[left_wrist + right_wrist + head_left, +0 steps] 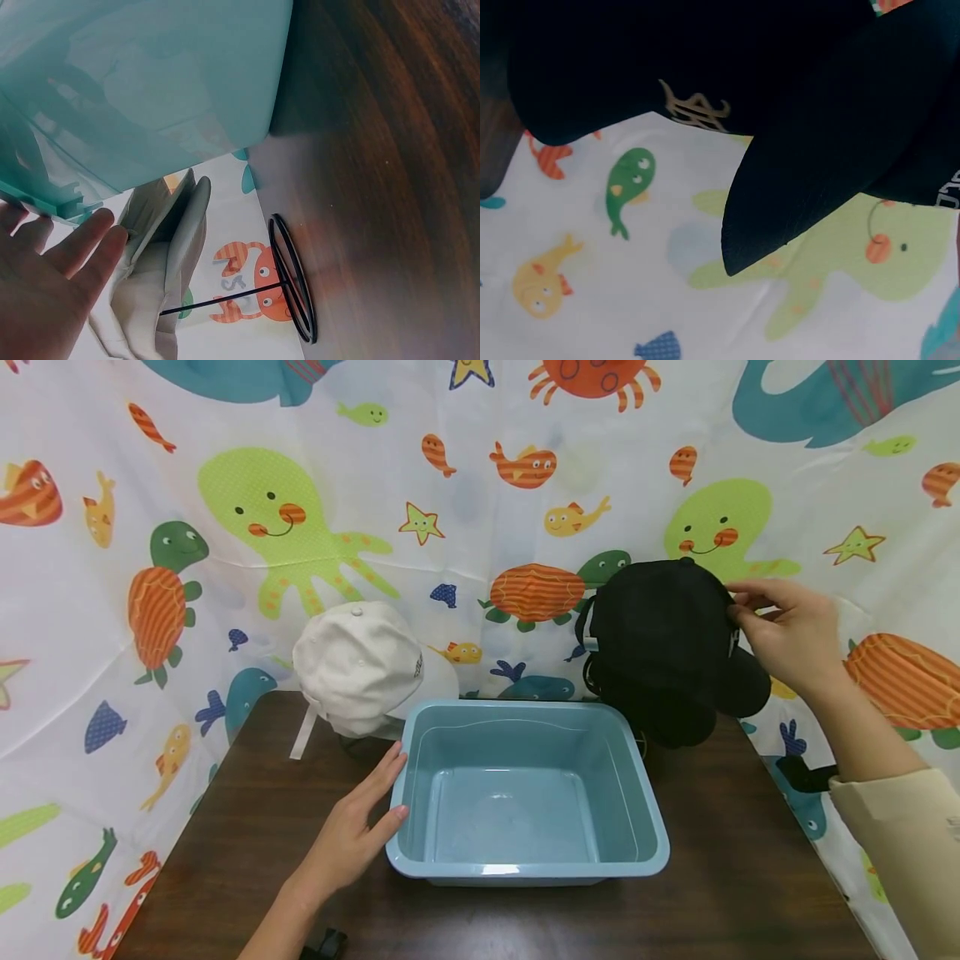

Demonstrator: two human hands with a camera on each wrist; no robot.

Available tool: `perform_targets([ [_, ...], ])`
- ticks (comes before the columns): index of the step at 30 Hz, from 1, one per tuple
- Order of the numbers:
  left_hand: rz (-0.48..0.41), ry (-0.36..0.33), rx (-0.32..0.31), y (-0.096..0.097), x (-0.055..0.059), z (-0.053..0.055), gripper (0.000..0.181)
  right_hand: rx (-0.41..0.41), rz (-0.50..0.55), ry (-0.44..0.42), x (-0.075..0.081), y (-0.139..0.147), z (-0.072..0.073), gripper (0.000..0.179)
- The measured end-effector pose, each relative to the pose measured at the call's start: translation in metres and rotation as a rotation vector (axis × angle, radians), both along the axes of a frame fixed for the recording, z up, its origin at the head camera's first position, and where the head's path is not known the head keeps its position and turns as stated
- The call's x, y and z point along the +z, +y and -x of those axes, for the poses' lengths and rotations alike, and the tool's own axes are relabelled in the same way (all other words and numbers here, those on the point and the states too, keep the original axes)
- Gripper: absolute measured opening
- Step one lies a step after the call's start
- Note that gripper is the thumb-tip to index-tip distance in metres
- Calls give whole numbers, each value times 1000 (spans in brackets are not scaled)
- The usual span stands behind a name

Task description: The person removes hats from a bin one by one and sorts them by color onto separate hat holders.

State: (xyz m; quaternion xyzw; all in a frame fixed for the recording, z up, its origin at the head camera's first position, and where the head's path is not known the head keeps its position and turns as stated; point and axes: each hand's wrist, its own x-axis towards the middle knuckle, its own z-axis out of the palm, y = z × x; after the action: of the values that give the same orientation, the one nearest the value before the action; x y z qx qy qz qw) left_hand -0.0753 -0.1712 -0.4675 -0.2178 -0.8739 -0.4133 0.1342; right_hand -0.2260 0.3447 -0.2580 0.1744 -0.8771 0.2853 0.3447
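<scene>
A light-blue plastic basin [528,870] stands on the table with nothing inside. My left hand [352,827] rests against its left rim, fingers fairly straight; in the left wrist view those fingers [86,244] touch the rim. At the back right are black baseball caps [660,635], one over another, with two brims showing. My right hand [798,631] pinches the upper one at its right side between thumb and fingers. The right wrist view shows dark brims [832,150] and a small gold emblem [696,109]; the hand itself is hidden there.
A white baseball cap [360,664] sits left of the basin, on a black wire stand [294,281] with a ring base. The dark wooden table [247,827] lies beneath. Behind it hangs a white sea-animal curtain [465,560].
</scene>
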Motion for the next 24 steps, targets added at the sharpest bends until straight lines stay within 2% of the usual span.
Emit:
perform_targets([
  [15, 21, 1, 7, -1, 1, 0, 67, -102, 11, -125, -23, 7, 11, 27],
  [24, 29, -5, 11, -1, 1, 0, 67, -126, 9, -150, -39, 14, 18, 26],
])
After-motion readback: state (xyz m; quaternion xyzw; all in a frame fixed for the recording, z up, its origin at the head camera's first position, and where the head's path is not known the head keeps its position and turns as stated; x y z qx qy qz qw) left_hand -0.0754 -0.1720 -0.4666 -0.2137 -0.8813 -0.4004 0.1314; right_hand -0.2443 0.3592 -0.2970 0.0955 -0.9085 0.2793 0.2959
